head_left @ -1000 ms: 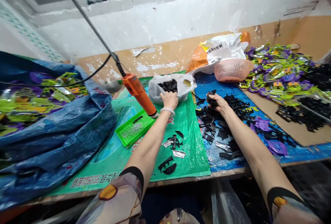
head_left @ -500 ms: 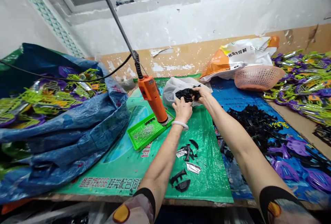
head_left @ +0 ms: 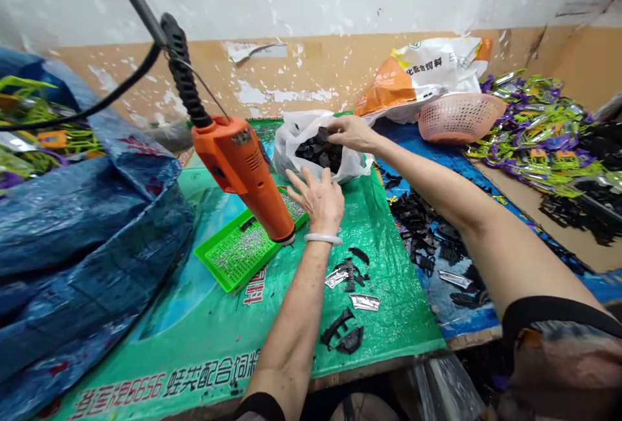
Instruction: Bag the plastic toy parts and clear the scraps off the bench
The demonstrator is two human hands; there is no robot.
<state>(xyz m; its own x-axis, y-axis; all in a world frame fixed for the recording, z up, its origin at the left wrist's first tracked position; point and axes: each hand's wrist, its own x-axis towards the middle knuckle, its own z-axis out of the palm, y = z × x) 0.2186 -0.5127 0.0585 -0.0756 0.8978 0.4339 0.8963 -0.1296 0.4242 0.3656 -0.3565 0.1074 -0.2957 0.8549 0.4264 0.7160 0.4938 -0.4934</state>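
Note:
My right hand [head_left: 352, 133] reaches into the mouth of a white plastic bag [head_left: 296, 139] that holds black plastic parts [head_left: 321, 151]; its fingers curl downward at the bag's rim, and what they hold is hidden. Just in front of the bag hovers my left hand [head_left: 318, 199], fingers spread and empty, with a pale bangle at the wrist. An orange electric screwdriver [head_left: 245, 175] hangs on a cable to the left of my left hand, its tip over a green tray [head_left: 233, 259] of small screws.
A few black and silver parts [head_left: 350, 278] lie on the green sheet [head_left: 204, 337] near the front edge. Black pieces [head_left: 422, 233] cover the blue sheet at right. A pink basket [head_left: 459, 116], a printed sack [head_left: 427, 71] and green-purple packaging [head_left: 534, 123] sit further right. A blue tarp bundle [head_left: 82, 227] fills the left.
My right hand carried black parts from the right-hand pile over to the bag and now reaches into it. My left hand let go of the bag and opened. The view has moved closer.

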